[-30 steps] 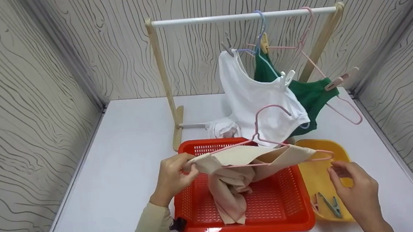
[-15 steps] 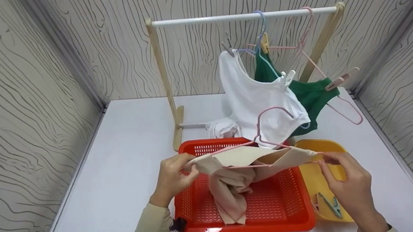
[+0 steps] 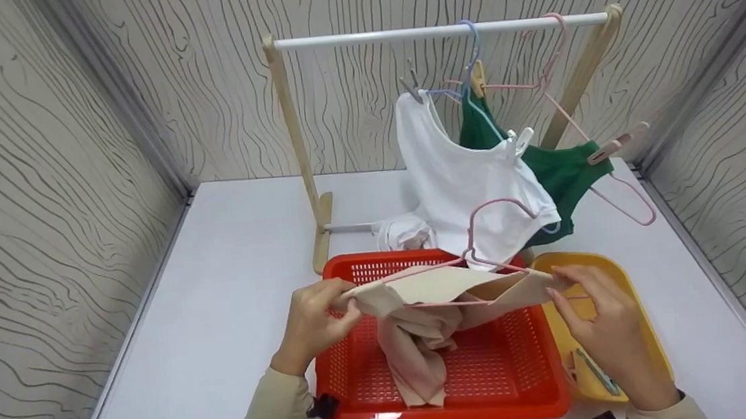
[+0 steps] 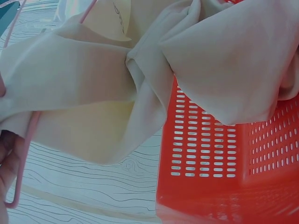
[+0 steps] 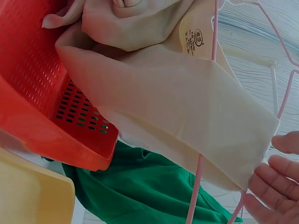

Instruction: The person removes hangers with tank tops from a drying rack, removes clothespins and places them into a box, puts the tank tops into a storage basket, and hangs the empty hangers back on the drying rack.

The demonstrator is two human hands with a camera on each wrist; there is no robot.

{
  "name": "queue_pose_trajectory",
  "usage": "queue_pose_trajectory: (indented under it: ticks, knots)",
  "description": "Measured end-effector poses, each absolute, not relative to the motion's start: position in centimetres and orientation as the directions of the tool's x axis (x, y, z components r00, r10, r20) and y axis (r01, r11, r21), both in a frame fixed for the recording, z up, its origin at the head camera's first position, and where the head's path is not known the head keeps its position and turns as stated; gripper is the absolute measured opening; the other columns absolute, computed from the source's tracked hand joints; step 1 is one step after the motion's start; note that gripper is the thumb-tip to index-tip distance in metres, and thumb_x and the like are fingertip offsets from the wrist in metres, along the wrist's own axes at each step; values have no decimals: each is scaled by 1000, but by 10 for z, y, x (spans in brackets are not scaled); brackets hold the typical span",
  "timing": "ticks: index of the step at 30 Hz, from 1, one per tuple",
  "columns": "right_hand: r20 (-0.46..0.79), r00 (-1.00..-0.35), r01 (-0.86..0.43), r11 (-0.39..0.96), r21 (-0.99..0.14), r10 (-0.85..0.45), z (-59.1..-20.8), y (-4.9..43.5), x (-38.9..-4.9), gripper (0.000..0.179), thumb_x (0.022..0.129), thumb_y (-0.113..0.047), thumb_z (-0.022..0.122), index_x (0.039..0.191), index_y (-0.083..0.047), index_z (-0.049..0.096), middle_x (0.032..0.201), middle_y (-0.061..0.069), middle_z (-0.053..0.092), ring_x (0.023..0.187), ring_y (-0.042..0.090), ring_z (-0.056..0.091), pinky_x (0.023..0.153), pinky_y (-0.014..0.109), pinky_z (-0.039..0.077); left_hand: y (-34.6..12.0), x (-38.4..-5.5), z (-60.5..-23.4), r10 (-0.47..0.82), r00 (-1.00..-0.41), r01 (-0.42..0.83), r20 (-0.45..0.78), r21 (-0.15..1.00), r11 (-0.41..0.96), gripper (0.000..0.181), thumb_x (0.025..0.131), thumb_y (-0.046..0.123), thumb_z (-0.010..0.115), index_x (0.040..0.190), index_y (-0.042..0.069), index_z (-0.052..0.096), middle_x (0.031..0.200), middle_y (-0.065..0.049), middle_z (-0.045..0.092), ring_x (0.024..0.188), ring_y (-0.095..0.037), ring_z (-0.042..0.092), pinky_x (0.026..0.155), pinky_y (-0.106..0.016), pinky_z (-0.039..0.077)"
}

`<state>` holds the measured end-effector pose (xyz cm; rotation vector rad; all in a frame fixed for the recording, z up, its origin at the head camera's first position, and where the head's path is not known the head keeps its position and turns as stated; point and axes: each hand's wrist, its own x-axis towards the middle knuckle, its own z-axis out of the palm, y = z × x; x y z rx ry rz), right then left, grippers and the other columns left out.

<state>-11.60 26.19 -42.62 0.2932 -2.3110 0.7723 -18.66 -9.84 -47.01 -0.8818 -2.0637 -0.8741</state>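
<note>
A beige tank top [image 3: 425,340] is threaded on a pink hanger [image 3: 471,234], its lower part bunched in the red basket [image 3: 499,411]. My left hand [image 3: 318,319] pinches the top's left shoulder strap over the hanger end. At the other side, my right hand [image 3: 602,324] has thumb and fingertips at the right strap's edge, pinching it. The right wrist view shows these fingers [image 5: 268,184] touching the cloth edge near the hanger's end. A printed label [image 5: 196,39] shows inside the neckline.
Behind stands a drying rack [image 3: 364,37] with a white top [image 3: 458,175] and a green top [image 3: 553,180] clipped on hangers. A yellow basin [image 3: 659,353] with clothespins [image 3: 596,372] sits right of the basket. White cloth [image 3: 405,231] lies near the rack's base.
My right hand has moved left from beside the hanger's end onto the beige tank top's right strap. The hanger has shifted slightly right, and the yellow basin has shifted right. My left hand stays put.
</note>
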Motion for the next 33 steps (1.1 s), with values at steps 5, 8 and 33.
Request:
queue_pose_trajectory:
  ticks: [5, 8, 33]
  knots:
    - [666, -745, -416, 798, -437, -23, -428, 260, -118, 38, 69, 8, 79, 104, -1, 70, 103, 12, 71, 96, 1, 60, 87, -5, 35, -98, -185, -470, 315, -528, 787, 789, 316, 529, 19, 64, -2, 70, 80, 7, 65, 69, -3, 69, 53, -8, 52, 51, -16, 48]
    - [665, -746, -426, 791, -439, -33, -431, 259, -120, 36, 68, 9, 79, 102, -2, 71, 99, 12, 72, 91, -3, 61, 79, -5, 39, -98, -185, -470, 321, -532, 788, 784, 320, 525, 20, 65, -2, 70, 81, 8, 65, 70, -3, 69, 55, -7, 54, 53, -15, 48]
    - [726, -684, -517, 749, -413, -71, -424, 241, -127, 34, 70, 13, 75, 101, 0, 74, 87, 11, 74, 83, 17, 70, 84, 0, 41, -95, -185, -470, 331, -527, 799, 783, 324, 506, 19, 65, -3, 71, 81, 6, 66, 73, -4, 71, 58, -9, 60, 57, -17, 53]
